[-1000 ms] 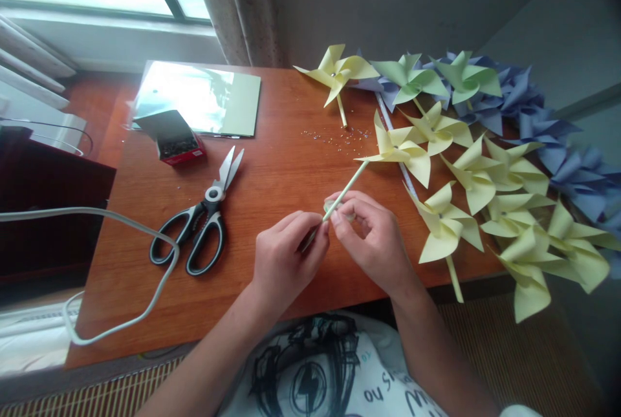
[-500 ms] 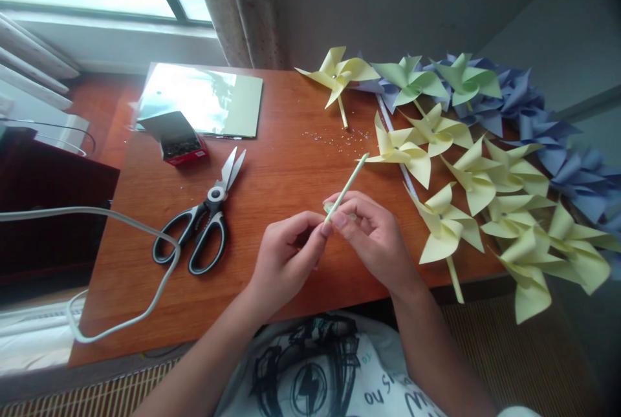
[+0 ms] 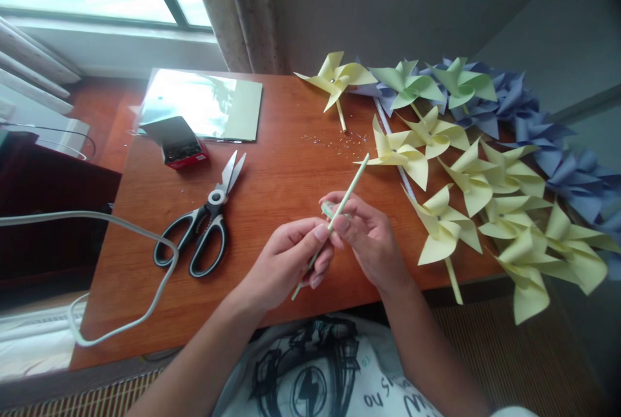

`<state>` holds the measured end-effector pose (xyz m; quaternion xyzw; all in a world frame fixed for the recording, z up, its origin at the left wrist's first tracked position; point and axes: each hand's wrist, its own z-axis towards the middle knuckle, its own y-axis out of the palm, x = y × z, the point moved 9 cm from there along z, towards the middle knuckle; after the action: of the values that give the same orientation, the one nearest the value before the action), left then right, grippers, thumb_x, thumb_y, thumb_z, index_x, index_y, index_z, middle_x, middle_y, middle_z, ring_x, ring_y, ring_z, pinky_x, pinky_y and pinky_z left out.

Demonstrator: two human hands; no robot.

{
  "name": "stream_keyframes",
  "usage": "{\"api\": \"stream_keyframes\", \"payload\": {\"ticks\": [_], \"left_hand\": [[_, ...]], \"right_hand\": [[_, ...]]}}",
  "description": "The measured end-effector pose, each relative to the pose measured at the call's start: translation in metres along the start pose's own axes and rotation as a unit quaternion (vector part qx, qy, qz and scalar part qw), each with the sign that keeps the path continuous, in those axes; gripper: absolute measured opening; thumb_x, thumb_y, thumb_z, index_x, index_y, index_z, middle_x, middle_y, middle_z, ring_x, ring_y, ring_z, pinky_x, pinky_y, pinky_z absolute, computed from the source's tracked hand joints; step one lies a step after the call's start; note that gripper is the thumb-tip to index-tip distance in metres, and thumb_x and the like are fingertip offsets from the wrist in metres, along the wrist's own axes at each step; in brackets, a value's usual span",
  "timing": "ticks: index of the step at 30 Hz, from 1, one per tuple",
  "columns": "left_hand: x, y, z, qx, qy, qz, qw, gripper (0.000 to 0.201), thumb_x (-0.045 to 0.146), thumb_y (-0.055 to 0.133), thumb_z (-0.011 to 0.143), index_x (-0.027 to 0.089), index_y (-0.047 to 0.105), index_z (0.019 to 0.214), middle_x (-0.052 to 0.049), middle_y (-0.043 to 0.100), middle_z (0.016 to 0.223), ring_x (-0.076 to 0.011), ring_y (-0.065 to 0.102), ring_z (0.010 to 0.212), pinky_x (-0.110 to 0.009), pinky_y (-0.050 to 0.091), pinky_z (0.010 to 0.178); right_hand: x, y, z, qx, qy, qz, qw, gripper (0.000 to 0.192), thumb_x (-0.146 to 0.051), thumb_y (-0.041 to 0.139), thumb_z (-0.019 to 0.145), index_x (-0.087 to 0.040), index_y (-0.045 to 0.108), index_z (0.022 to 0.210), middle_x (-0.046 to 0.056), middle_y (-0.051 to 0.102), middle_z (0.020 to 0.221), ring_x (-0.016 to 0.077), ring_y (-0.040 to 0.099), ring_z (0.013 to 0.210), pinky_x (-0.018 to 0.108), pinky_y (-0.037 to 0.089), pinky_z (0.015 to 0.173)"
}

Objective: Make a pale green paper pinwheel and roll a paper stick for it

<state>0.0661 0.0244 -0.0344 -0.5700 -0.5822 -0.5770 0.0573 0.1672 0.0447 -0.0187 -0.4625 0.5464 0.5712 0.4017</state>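
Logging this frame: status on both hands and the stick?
Left hand pinches pale green stick at its lower part. Right hand holds it mid-length, a small pale piece at its fingertips. Stick tilted above table, tip near yellow pinwheel. Scissors lie apart, left.

Slid down through the left hand (image 3: 286,262): pale green paper stick (image 3: 334,220), its lower end now poking out below the fingers toward the bottom centre of the frame (earlier hidden in the grip). Shifted slightly up-frame: right hand (image 3: 371,242), pinching nearer the stick's middle.
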Motion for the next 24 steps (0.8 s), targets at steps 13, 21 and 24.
{"api": "stream_keyframes", "payload": {"ticks": [13, 21, 24], "left_hand": [[0.004, -0.012, 0.004, 0.065, 0.035, 0.031, 0.997, 0.028, 0.040, 0.059, 0.098, 0.017, 0.053, 0.084, 0.005, 0.055, 0.058, -0.0025, 0.039, 0.043, -0.012, 0.025, 0.040], [0.003, -0.010, 0.003, 0.046, 0.020, 0.040, 0.998, 0.028, 0.041, 0.061, 0.097, 0.015, 0.060, 0.087, 0.003, 0.058, 0.063, -0.0025, 0.038, 0.042, -0.014, 0.023, 0.040], [0.001, -0.010, 0.002, 0.045, 0.001, 0.025, 0.999, 0.029, 0.041, 0.064, 0.094, 0.015, 0.062, 0.084, 0.004, 0.055, 0.068, -0.0012, 0.039, 0.043, -0.014, 0.023, 0.040]], "right_hand": [[-0.006, -0.008, 0.000, 0.020, -0.018, -0.098, 0.995, 0.007, -0.028, 0.068, 0.093, -0.024, 0.074, 0.093, 0.007, 0.066, 0.118, 0.0226, 0.064, 0.117, 0.037, 0.051, 0.102], [-0.015, -0.005, -0.002, 0.002, -0.029, -0.104, 0.994, 0.006, -0.027, 0.068, 0.093, -0.025, 0.073, 0.091, 0.006, 0.068, 0.116, 0.0223, 0.065, 0.116, 0.038, 0.052, 0.102], [-0.015, -0.005, -0.002, -0.004, -0.027, -0.113, 0.993, 0.007, -0.027, 0.068, 0.093, -0.025, 0.075, 0.092, 0.006, 0.068, 0.116, 0.0224, 0.065, 0.114, 0.038, 0.052, 0.102]]}}
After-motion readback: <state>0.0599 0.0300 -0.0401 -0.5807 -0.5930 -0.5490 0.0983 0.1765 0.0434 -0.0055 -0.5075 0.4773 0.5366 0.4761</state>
